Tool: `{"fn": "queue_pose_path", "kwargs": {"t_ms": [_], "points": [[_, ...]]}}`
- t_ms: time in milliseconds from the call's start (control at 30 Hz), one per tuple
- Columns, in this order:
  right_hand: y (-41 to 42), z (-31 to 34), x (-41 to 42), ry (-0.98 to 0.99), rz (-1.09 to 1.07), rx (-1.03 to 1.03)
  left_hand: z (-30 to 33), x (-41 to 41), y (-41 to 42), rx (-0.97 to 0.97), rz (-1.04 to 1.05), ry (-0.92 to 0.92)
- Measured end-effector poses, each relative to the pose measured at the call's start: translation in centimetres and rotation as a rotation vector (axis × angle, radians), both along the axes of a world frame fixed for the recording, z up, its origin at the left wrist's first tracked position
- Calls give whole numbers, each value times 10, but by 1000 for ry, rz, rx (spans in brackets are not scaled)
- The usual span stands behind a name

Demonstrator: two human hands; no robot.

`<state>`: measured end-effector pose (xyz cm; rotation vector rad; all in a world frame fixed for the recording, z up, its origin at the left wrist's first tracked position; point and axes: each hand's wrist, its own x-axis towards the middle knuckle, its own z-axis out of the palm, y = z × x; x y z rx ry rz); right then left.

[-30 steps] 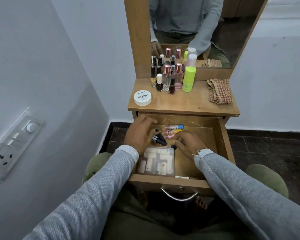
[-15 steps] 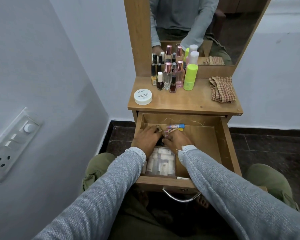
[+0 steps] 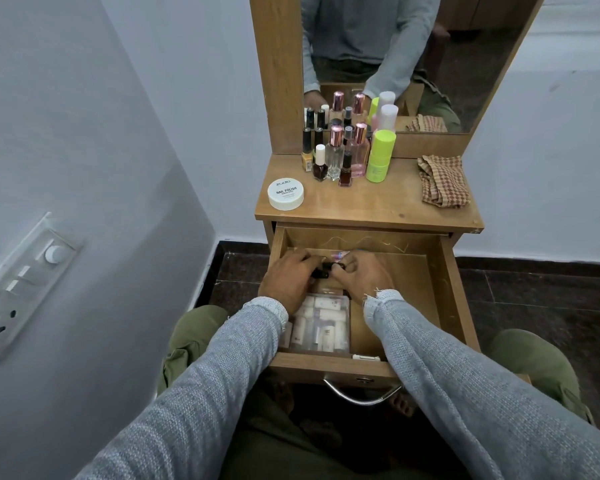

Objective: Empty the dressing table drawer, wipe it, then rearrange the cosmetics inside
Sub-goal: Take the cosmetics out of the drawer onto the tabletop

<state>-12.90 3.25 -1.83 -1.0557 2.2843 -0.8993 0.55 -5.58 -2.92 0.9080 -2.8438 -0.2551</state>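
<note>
Wooden drawer (image 3: 430,289) hangs open; my left hand (image 3: 288,278) and right hand (image 3: 364,277) curl fingers around small dark cosmetics (image 3: 323,270) beside a clear box (image 3: 321,323).

Your arms wear grey knit sleeves (image 3: 465,393) with a flecked weave; the right cuff (image 3: 383,296) looks frayed, with loose threads at its edge. Your trousers (image 3: 191,327) are olive green, seemingly with a side pocket. Both hands are bare.
</note>
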Motion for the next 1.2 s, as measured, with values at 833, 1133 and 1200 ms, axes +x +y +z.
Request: {"fn": "queue_pose_path", "kwargs": {"t_ms": [833,1133,1200], "points": [[-16,114,-80,383,81,-464,73,-40,-20,254,153,656],[-38,104,-88,504,80,-345,84,-74,-39,238,241,514],[-40,104,-89,498,80,-345,84,-77,-40,246,253,519]]}}
